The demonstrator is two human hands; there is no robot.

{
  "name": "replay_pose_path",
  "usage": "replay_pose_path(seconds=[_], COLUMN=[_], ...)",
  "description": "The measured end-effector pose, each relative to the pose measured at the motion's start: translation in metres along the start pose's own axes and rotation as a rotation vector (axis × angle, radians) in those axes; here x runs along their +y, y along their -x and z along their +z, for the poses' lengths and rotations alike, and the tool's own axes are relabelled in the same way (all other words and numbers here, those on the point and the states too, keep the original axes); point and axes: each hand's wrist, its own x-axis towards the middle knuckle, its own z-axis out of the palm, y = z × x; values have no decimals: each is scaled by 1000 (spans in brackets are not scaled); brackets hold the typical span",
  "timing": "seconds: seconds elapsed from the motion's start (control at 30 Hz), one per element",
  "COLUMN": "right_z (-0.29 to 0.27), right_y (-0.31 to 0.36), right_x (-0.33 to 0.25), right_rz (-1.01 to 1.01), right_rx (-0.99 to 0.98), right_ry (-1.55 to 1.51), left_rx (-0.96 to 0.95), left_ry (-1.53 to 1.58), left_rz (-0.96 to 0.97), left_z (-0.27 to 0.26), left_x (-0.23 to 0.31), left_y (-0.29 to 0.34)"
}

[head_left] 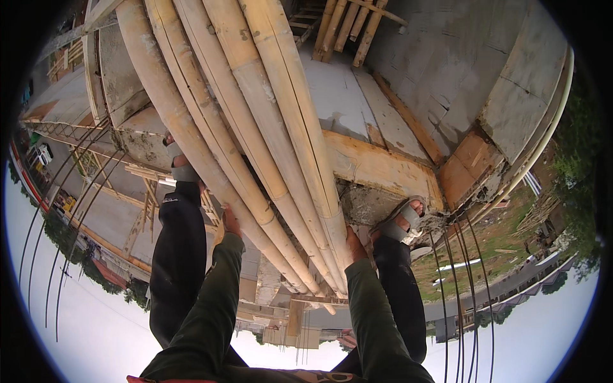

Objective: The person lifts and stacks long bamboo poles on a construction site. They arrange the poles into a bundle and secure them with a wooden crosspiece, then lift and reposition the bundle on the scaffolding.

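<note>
Several long bamboo poles (255,115) lie side by side between my legs, running from the top of the view down toward my body. On the outer left pole, my left hand (231,221) is closed against its side, with some fingers hidden behind it. My right hand (354,246) grips the outer right pole at about the same height, its fingertips mostly out of sight. The poles are tan, jointed and smeared with grey in places. Both forearms reach in from below in dark green sleeves.
My sandaled feet stand on rough concrete ledges (367,203) either side of the poles. Bare rebar rods (456,274) stick out at right and left. Timber formwork (383,163) edges a grey slab (440,70). More bamboo (350,29) lies at the top. Ground shows far below.
</note>
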Motion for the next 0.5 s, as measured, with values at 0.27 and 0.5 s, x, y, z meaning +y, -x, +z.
replay_pose_path(seconds=[0.27, 0.5], right_z=[23, 49], right_y=[12, 23], right_x=[-13, 12], right_rz=[-21, -453], right_rx=[-79, 431], right_ry=[-26, 709], left_rx=[40, 147], left_ry=[-3, -119], left_rz=[97, 163], left_z=[31, 60], left_x=[34, 81], left_y=[12, 23])
